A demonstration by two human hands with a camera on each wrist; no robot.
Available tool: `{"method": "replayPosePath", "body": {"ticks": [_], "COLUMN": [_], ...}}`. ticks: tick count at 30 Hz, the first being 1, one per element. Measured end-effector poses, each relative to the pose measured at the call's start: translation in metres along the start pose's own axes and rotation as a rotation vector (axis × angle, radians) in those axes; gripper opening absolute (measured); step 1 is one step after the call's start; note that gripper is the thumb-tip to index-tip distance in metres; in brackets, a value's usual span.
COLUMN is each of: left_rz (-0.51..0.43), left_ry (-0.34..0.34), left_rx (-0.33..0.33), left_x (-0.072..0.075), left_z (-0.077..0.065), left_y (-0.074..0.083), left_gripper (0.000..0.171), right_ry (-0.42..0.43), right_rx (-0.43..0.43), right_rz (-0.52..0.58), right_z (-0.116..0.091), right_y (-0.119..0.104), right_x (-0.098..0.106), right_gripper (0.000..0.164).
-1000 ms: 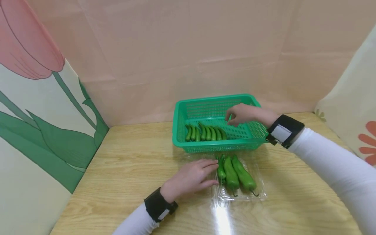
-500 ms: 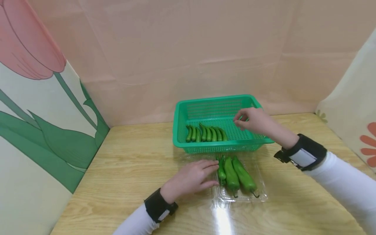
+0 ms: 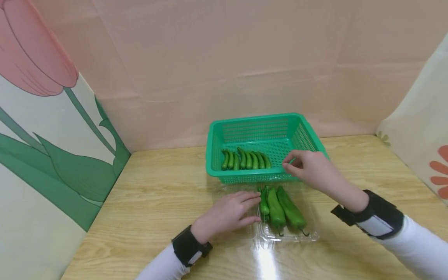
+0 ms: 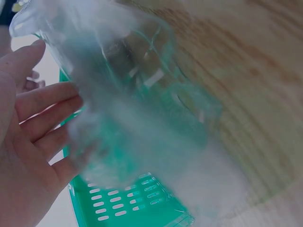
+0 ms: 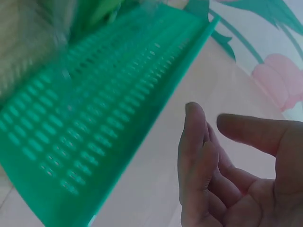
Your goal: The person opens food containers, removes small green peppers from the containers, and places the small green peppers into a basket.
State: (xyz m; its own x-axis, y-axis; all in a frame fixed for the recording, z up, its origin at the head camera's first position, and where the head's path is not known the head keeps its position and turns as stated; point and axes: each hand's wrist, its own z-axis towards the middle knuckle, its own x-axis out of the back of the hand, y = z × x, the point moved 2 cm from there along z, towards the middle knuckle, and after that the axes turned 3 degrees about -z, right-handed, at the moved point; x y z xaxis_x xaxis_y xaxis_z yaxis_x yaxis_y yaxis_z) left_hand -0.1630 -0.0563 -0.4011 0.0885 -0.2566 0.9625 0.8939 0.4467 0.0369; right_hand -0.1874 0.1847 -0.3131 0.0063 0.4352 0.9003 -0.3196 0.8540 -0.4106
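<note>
Your left hand [image 3: 227, 212], fingers straight, reaches the clear tray's [image 3: 271, 237] left edge, beside large green peppers [image 3: 276, 210].
Beyond, your right hand [image 3: 313, 167], thumb and fingers narrowly parted, hovers at the basket's [image 3: 252, 177] near right corner; small peppers [image 3: 249, 159] line its near left.

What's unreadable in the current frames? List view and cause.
Head: near-right corner of the green basket, behind the right hand.
Head: part of the clear container, behind the left hand.
Head: exact count of small peppers in it, overlapping.
Left wrist: container's contents, blurred.
Right wrist: green patch, blurred, cut off by top edge.
</note>
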Motion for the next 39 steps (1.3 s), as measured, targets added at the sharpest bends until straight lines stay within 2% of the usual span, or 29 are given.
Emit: {"method": "replayPosePath", "body": {"ticks": [5, 11, 15, 18, 24, 29, 33, 39], "left_rz": [0.005, 0.010, 0.009, 0.006, 0.008, 0.010, 0.007, 0.003], "left_ry": [0.005, 0.012, 0.007, -0.005, -0.017, -0.014, -0.010, 0.006], "left_rx": [-0.003, -0.011, -0.007, 0.007, 0.024, 0.019, 0.018, 0.001], "left_x": [0.000, 0.000, -0.001, -0.002, -0.002, -0.003, -0.002, -0.002], "left_z": [0.000, 0.000, 0.000, 0.000, 0.000, 0.000, 0.000, 0.000], "left_y": [-0.001, 0.000, 0.000, 0.000, 0.000, 0.000, 0.001, 0.000], "left_gripper": [0.057, 0.056, 0.056, 0.057, 0.058, 0.058, 0.058, 0.057], "right_ry": [-0.087, -0.164, -0.181, -0.160, -0.122, -0.126, -0.156, -0.228], "right_rx": [0.005, 0.023, 0.053, 0.071, 0.068, 0.048, 0.014, 0.019], "right_rz": [-0.031, -0.052, -0.100, -0.153, -0.232, -0.266, -0.270, -0.303], "right_z": [-0.012, -0.020, -0.024, -0.026, -0.028, -0.029, -0.030, -0.032], "right_y": [0.001, 0.003, 0.003, 0.002, 0.004, 0.003, 0.000, -0.003], "right_x": [-0.012, -0.028, -0.037, -0.042, -0.051, -0.056, -0.060, -0.063], "right_gripper": [0.011, 0.010, 0.010, 0.011, 0.007, 0.009, 0.012, 0.022]}}
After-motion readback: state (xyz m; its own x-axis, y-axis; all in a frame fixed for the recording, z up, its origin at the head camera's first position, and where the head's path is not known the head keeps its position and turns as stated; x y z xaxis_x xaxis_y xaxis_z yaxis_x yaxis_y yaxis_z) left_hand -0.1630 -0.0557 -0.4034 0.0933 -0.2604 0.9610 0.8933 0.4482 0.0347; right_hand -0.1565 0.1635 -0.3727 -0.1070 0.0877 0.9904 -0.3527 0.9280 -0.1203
